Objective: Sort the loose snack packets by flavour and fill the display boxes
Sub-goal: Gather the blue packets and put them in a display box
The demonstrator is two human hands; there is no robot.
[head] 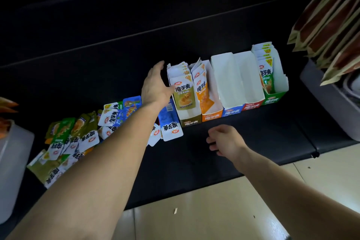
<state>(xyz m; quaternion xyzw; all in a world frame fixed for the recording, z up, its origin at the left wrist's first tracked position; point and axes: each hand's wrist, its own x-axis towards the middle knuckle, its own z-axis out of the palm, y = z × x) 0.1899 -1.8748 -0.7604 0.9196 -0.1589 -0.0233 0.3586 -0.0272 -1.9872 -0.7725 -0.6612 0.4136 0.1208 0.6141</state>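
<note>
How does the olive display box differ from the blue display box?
The olive display box holds a row of upright packets; the blue display box shows only bare white walls inside. The olive one stands at the row's left end, beside the left hand; the blue one stands in the middle. Both are open-topped white boxes.

- We see a black padded bench (243, 142) carrying everything.
- Toward 2 o'clock, five display boxes (226, 82) stand side by side on it.
- Toward 8 o'clock, loose snack packets (78, 138) lie heaped, the nearest just beside the leftmost box.
</note>
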